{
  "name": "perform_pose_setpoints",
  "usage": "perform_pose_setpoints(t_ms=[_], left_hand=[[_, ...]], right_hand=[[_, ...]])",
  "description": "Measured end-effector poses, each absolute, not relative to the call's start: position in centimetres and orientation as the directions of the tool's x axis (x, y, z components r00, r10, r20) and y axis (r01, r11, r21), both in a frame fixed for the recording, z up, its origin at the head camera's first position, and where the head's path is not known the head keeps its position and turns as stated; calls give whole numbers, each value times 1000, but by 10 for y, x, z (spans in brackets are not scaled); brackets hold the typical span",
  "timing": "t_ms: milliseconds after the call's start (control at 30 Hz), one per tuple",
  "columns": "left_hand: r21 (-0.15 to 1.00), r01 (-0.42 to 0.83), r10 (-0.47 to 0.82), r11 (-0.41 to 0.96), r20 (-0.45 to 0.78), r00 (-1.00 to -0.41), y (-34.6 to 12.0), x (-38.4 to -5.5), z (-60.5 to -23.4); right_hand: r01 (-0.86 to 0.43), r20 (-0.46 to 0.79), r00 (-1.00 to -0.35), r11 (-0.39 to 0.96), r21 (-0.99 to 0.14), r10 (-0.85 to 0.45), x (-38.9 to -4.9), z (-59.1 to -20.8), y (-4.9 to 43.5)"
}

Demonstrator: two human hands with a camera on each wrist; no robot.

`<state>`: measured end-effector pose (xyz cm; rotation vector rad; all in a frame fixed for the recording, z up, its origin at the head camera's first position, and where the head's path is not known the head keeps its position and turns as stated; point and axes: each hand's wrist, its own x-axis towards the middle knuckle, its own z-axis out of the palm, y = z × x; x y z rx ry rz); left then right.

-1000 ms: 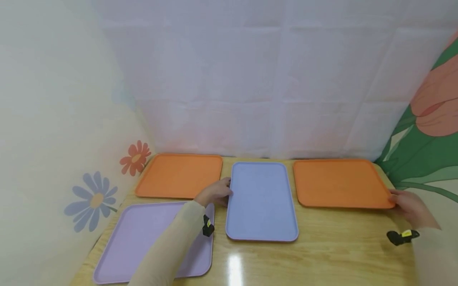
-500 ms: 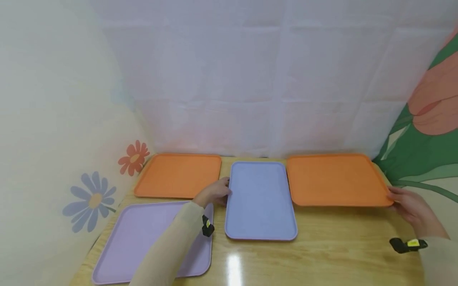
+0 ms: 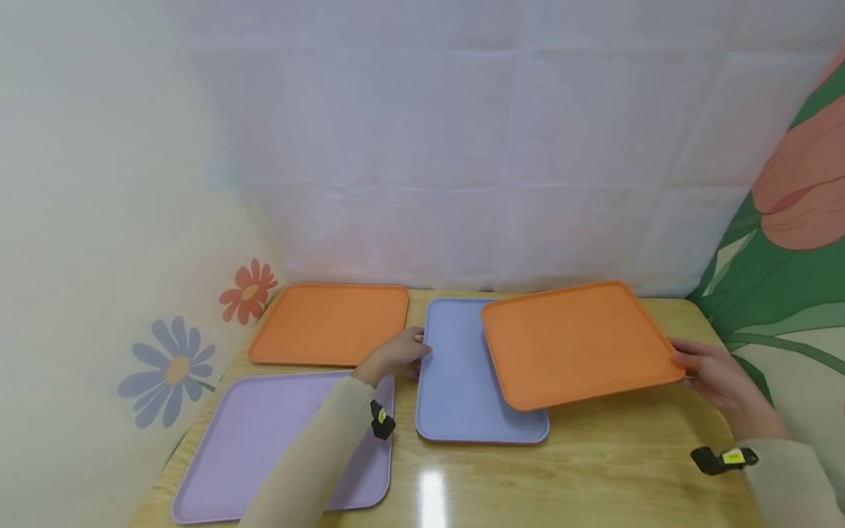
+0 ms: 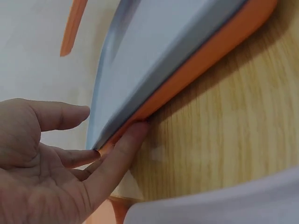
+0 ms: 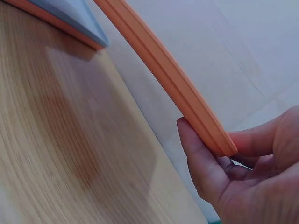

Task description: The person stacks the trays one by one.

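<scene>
My right hand [image 3: 726, 385] pinches the right edge of an orange tray [image 3: 577, 345], which hangs tilted above the table and covers much of a blue tray [image 3: 455, 381] in the head view. In the right wrist view, thumb and fingers [image 5: 198, 156] grip the rim of that orange tray [image 5: 163, 70]. At the left edge of the blue tray rests my left hand [image 3: 396, 356]. The left wrist view shows the left fingers [image 4: 117, 161] touching an orange edge [image 4: 191, 74] directly under the blue rim; the thumb stands apart from those fingers.
A second orange tray [image 3: 333, 323] lies at the back left. In front of it, a lilac tray [image 3: 264, 425] sits partly under the left forearm. Wood table [image 3: 594, 469] shows at the front right. A white cloth [image 3: 422, 147] hangs behind.
My right hand has lifted the orange tray from the right back and moved it left over the blue tray, tilting it. The left hand and the blue tray have hardly moved.
</scene>
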<state>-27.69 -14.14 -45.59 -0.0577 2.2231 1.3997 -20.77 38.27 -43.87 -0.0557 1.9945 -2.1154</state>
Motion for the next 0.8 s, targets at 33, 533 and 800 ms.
perform_pose_setpoints(t_ms=[33,533,800], left_hand=[[827,-278,224,489,-427,-876,-142,-276,-454],[819,46,219,572,-99,-971,-140,-274,-434],[889,-20,302,457,-177,-937,-135,-276,-431]], right_hand=[[142,-133,-972,-35,-989,-194,-208,-438,379],[153,-148,-952,2,-988,-266,-214,-438,345],[157,-147,-934,-3,-988,-325,-217,-435,331]])
